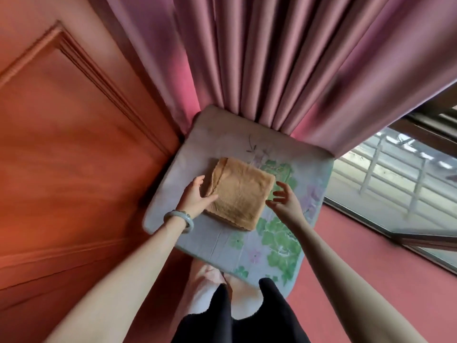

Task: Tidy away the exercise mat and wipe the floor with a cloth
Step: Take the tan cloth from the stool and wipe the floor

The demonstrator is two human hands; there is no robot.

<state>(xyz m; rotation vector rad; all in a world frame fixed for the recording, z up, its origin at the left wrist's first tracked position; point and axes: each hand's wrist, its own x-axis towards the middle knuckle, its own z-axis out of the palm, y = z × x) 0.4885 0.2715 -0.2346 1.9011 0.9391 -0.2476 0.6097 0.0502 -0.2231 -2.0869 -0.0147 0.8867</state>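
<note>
Orange-brown panelled door [74, 144] fills the left side. Pink-mauve pleated curtain [272, 58] hangs across the top and centre, its hem bunched on the back of the cushion. A pink-red surface [358, 268] runs along the lower right, floor or wall, cannot tell which. Window [395, 174] on the right, pale railing visible beyond the glass.

Floral cushion [284, 243], grey-lilac with green leaves, sits in the corner between door and curtain. Black garment [247, 318] at the bottom edge.

Folded tan cloth [242, 194] lies flat on the cushion, about central. Left hand [195, 199] holds its left edge, thumb on top, fingers curled round the fold. Right hand [286, 201] is at the cloth's right edge, fingers [284, 188] spread; contact unclear. Pale green bangle [179, 220] on the left wrist.
</note>
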